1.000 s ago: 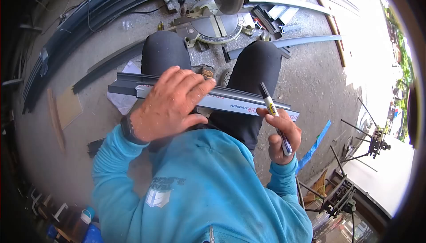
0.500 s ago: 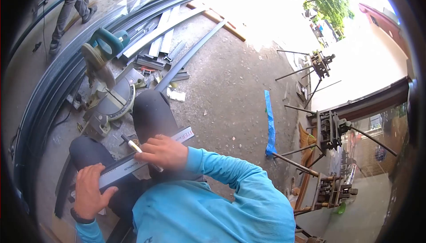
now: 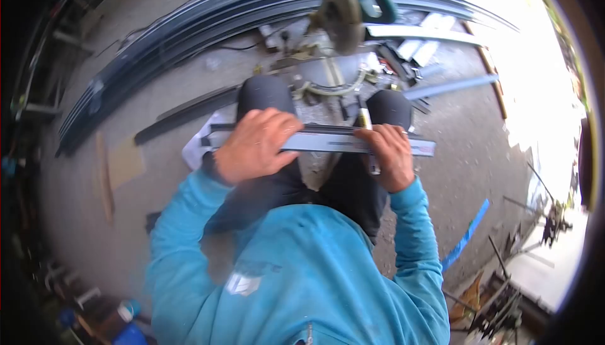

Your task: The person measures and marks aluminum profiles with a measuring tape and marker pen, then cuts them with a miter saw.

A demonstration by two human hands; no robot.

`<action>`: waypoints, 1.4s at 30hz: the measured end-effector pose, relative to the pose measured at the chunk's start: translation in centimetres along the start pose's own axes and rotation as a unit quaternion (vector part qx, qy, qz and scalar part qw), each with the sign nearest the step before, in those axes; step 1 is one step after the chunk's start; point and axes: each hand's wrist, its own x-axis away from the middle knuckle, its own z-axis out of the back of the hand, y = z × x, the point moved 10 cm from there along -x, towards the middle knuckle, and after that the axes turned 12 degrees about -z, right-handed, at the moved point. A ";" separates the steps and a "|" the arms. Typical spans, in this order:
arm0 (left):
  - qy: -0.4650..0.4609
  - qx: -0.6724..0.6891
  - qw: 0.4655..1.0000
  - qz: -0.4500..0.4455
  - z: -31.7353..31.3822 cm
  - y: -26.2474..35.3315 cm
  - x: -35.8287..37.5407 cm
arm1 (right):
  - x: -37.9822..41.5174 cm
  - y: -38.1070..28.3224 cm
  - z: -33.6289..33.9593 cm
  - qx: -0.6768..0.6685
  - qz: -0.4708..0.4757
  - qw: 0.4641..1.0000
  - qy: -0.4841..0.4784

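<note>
A short metal profile with a printed silvery face (image 3: pixel 331 142) lies across the knees, level from left to right. My left hand (image 3: pixel 257 145) is wrapped over its left part, fingers on top and thumb along the lower edge. Farther right, my right hand (image 3: pixel 389 154) holds a white marker (image 3: pixel 365 118) and rests on the same profile. The marker stands roughly upright in the view, crossing the profile, its dark end pointing away from the body. Blur hides the fine marks on the profile.
Beyond the knees stands a miter saw (image 3: pixel 343 17). Long dark profiles (image 3: pixel 189 30) curve across the floor behind it. Offcuts (image 3: pixel 428 46) lie right of the saw. Blue tape (image 3: pixel 466 236) and metal stands (image 3: pixel 504 269) are at the lower right, a wooden strip (image 3: pixel 104 175) at the left.
The view has swung left, so the saw and knees appear farther right. The profile, tilted before, now lies nearly level. Both hands remain on it, the marker still in my right hand.
</note>
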 end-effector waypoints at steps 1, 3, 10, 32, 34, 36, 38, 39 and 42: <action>0.012 -0.019 1.000 0.005 -0.2 -0.2 0.7 | -0.2 -0.4 -0.3 0.008 0.000 1.000 0.003; 0.001 -0.068 0.997 0.028 -0.8 0.5 1.0 | -0.2 -0.6 -0.7 0.006 0.020 0.999 0.031; 0.033 -0.114 0.992 0.045 -1.6 -0.2 1.5 | -0.6 -1.1 -1.3 0.025 0.017 1.000 -0.005; 0.069 -0.046 0.996 0.015 2.1 2.6 -1.3 | 2.0 -0.4 6.0 -0.250 0.009 0.959 0.135; 0.147 -0.031 0.988 -0.039 4.2 4.2 -1.0 | 3.4 0.0 4.9 -0.455 -0.055 0.884 0.091; 0.158 0.015 0.982 -0.105 4.9 6.8 -1.2 | 4.1 -1.5 3.0 -0.544 -0.102 0.832 0.045; 0.138 0.081 0.968 -0.196 4.0 9.3 -1.3 | 4.1 -4.2 1.5 -0.573 -0.029 0.819 0.010; 0.119 0.041 0.971 -0.203 3.3 10.2 -1.6 | 8.3 1.5 -2.6 -0.514 -0.099 0.843 -0.125; 0.153 0.025 0.968 -0.199 3.4 10.1 -0.9 | 6.1 6.8 -8.1 -0.635 -0.330 0.653 -0.247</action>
